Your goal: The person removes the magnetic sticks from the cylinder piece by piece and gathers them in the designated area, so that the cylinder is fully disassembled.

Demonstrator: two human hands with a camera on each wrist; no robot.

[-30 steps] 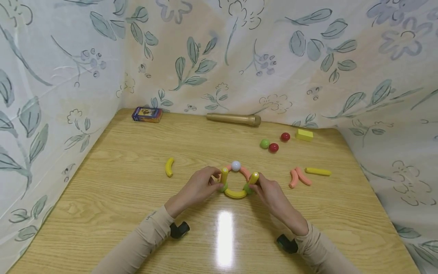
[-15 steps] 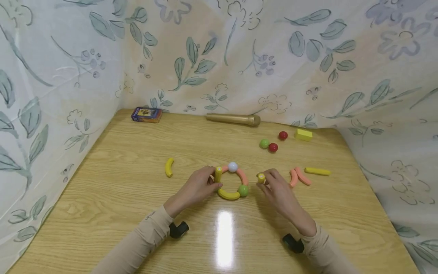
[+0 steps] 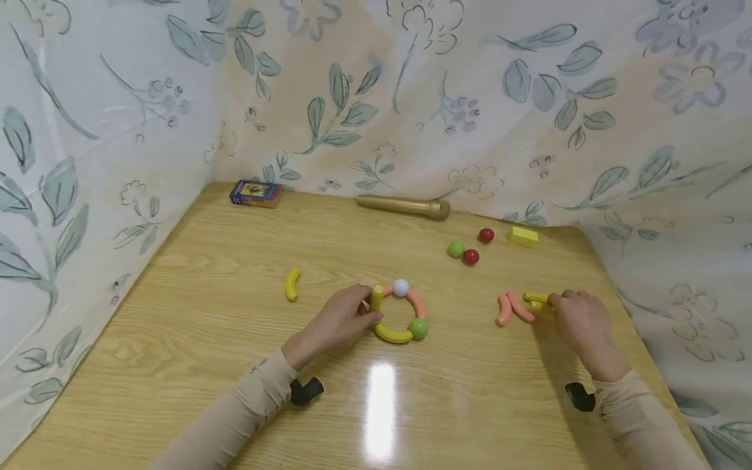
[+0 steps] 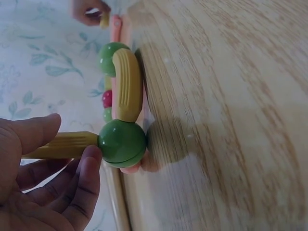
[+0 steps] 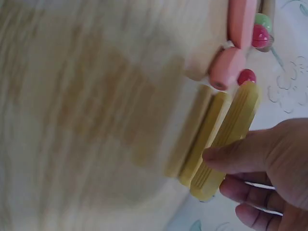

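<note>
On the left side of the ring (image 3: 388, 333), the left hand (image 3: 343, 316) has its grip pinching an upright yellow stick (image 3: 377, 300) between thumb and fingers; the stick's lower end meets a green ball (image 4: 122, 142) of the ring. Along the ring's near edge runs a yellow curved piece (image 3: 395, 336), reaching another green ball (image 3: 418, 328) at the near right. At the ring's far edge sits a white ball (image 3: 401, 287), with a pink curved piece (image 3: 418, 303) on either side of it.

Well to the right of the ring, the right hand (image 3: 581, 326) pinches a straight yellow stick (image 5: 236, 120) between thumb and fingers. Just beside that is a second yellow stick (image 5: 206, 137); whether the two touch, I cannot tell. Between the ring and the right hand, close to the hand, lie two loose pink pieces (image 3: 519, 307).

Left of the ring, a yellow curved stick (image 3: 292, 284) lies alone on the wooden tabletop (image 3: 458, 391). Beyond the ring to the right are a loose green ball (image 3: 456, 249), two red balls (image 3: 471, 256) and a yellow block (image 3: 523, 236). Farther behind the ring lies a golden microphone (image 3: 404, 205), and to its far left a small box (image 3: 256, 194).
</note>
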